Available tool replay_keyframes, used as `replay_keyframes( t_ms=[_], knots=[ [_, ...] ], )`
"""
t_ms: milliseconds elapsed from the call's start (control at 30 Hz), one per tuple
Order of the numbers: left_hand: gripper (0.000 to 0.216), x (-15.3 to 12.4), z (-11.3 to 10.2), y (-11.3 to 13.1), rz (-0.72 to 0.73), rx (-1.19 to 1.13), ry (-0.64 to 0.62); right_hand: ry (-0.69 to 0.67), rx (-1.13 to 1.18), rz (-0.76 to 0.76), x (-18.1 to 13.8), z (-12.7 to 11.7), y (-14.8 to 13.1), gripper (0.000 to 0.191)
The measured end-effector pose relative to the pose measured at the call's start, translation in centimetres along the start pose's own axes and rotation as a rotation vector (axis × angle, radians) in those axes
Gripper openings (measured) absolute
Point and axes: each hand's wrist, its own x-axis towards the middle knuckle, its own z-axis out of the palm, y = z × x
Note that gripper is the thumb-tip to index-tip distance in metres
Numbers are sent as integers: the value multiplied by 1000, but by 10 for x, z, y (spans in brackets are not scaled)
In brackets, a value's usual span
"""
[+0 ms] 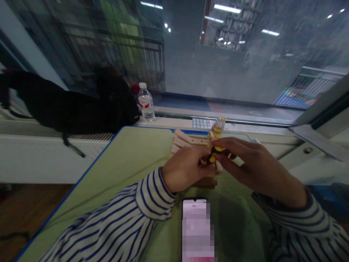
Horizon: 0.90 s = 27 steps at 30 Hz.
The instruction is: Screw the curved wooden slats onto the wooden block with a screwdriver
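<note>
My right hand [251,165] pinches a short yellow-and-black screwdriver [217,150] between thumb and fingers; its tip is hidden. Beneath and behind my hands is a pale wooden piece [188,138] made of several angled slats, with small holes in one of them. My left hand [188,167] is closed round the near side of this wooden piece, its fingertips close to the screwdriver. Much of the wood is covered by my hands. Just behind stands a clear bottle with yellow markings [218,127].
A phone [196,229] lies on the green table [117,174] close to me. On the sill are a water bottle [146,103], a black bag [73,105] and a blue-and-white gridded sheet [201,123]. A large window [185,65] rises behind.
</note>
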Motion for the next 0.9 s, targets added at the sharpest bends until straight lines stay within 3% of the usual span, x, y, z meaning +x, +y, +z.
replay_keyframes(
  t_ms=[900],
  knots=[
    [17,0,4,-1,26,-6,18,8,-73,-1,2,1,1,26]
  ],
)
